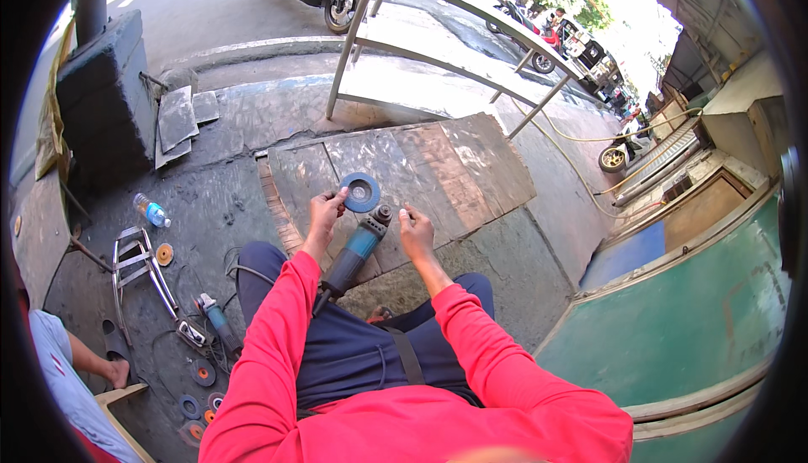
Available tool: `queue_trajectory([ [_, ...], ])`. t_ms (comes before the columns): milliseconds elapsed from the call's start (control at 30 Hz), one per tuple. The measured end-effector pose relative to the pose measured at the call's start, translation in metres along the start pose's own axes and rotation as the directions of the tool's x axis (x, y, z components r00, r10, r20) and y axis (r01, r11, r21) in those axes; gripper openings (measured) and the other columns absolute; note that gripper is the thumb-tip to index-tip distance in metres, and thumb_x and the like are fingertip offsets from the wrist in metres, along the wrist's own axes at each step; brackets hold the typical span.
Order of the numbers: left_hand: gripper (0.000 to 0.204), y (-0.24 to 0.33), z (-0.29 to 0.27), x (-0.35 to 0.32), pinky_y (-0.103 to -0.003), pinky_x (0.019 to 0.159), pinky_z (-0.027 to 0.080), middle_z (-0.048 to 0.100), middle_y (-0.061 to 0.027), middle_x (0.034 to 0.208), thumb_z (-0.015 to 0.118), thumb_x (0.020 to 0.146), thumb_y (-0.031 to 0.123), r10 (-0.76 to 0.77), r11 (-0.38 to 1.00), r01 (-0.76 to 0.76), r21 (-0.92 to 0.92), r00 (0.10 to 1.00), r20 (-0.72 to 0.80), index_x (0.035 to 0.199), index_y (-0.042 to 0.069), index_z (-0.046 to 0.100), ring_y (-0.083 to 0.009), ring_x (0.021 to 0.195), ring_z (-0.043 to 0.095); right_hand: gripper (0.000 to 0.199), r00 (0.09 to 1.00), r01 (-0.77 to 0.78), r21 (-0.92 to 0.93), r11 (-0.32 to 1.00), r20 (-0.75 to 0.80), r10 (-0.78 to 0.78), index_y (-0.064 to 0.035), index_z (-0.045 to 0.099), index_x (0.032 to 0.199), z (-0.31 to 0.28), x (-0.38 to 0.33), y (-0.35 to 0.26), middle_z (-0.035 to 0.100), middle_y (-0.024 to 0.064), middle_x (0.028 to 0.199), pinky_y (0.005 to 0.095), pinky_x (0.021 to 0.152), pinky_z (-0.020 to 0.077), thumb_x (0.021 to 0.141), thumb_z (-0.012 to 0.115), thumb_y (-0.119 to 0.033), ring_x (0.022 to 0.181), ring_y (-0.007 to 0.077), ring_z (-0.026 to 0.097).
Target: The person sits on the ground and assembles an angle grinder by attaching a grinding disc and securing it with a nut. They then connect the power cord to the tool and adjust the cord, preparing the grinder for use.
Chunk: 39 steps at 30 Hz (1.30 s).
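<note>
My left hand [323, 220] pinches a blue flap disc [362, 194] by its edge, with the disc's pale hub facing up. Just below the disc, a teal and black angle grinder [357, 249] slants across my lap, its bare spindle head toward the far side. To the right of that head is my right hand [417, 234], fingers drawn together; whatever they may hold is too small to make out. Neither hand grips the grinder's body.
A scuffed wooden board [438, 168] lies ahead of me, with a metal-legged table [454, 59] beyond. On my left are a second grinder [220, 321], a metal frame [145, 269], a water bottle [151, 210] and several loose discs [202, 371]. Someone's bare foot [119, 373] shows there.
</note>
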<state>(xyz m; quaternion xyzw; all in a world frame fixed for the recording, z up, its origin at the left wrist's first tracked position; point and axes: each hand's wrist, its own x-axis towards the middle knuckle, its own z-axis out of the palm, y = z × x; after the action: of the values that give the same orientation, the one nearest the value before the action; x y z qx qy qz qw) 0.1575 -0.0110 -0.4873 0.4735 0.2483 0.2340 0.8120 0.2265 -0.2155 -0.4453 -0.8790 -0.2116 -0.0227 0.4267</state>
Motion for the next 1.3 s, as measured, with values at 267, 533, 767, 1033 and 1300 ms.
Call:
queue_trajectory([
  [267, 0.034, 0.003, 0.039, -0.05, -0.027, 0.057, 0.044, 0.065, -0.0008, 0.068, 0.074, 0.086, 0.029, 0.163, 0.891, -0.27, 0.365, 0.941, 0.297, 0.079, -0.004, 0.071, -0.0069, 0.062, 0.054, 0.04, 0.851, -0.486, 0.706, 0.516, 0.517, 0.094, -0.0013, 0.064, 0.111, -0.043, -0.018, 0.01, 0.069, 0.0063, 0.097, 0.0279, 0.066, 0.0512, 0.096, 0.058, -0.038, 0.08, 0.0139, 0.066],
  [533, 0.047, -0.014, 0.068, -0.08, -0.04, 0.048, 0.038, 0.051, -0.0183, 0.054, 0.071, 0.087, 0.034, 0.458, 0.599, -0.562, 0.571, 0.825, 0.331, 0.06, -0.003, 0.06, -0.0216, 0.047, 0.048, 0.03, 0.867, -0.497, 0.843, 0.205, 0.494, 0.066, -0.005, 0.062, 0.118, -0.042, -0.021, 0.077, 0.067, 0.0047, 0.111, 0.0343, 0.092, 0.0481, 0.093, 0.064, -0.022, 0.101, 0.0167, 0.063],
  [767, 0.046, -0.02, 0.082, -0.054, -0.053, 0.082, 0.044, 0.06, -0.024, 0.103, 0.071, 0.08, 0.045, 0.421, 0.266, -0.343, 0.901, 0.882, 0.211, 0.088, 0.0, 0.067, -0.0382, 0.103, 0.057, 0.031, 0.851, -0.521, 0.838, 0.165, 0.492, 0.187, -0.0086, 0.062, 0.115, -0.05, -0.002, 0.121, 0.068, 0.0044, 0.106, 0.036, 0.072, 0.0522, 0.095, 0.06, -0.032, 0.089, 0.0189, 0.066],
  [1033, 0.045, -0.038, 0.102, -0.029, -0.053, 0.086, 0.04, 0.058, -0.022, 0.104, 0.073, 0.077, 0.044, 0.369, 0.057, -0.347, 0.936, 0.879, 0.304, 0.087, 0.001, 0.068, -0.0357, 0.109, 0.05, 0.031, 0.855, -0.49, 0.859, 0.149, 0.441, 0.273, -0.0103, 0.062, 0.11, -0.054, -0.006, 0.11, 0.07, 0.0037, 0.098, 0.0335, 0.061, 0.0513, 0.096, 0.056, -0.037, 0.079, 0.0184, 0.067],
  [1300, 0.03, -0.025, 0.099, -0.028, -0.056, 0.087, 0.041, 0.057, -0.0255, 0.108, 0.073, 0.078, 0.03, 0.324, -0.009, -0.298, 0.955, 0.902, 0.284, 0.085, 0.001, 0.07, -0.0391, 0.112, 0.049, 0.031, 0.847, -0.468, 0.872, 0.143, 0.397, 0.353, -0.0108, 0.062, 0.108, -0.062, -0.003, 0.101, 0.069, 0.0038, 0.097, 0.0337, 0.061, 0.0484, 0.094, 0.057, -0.038, 0.079, 0.0191, 0.066],
])
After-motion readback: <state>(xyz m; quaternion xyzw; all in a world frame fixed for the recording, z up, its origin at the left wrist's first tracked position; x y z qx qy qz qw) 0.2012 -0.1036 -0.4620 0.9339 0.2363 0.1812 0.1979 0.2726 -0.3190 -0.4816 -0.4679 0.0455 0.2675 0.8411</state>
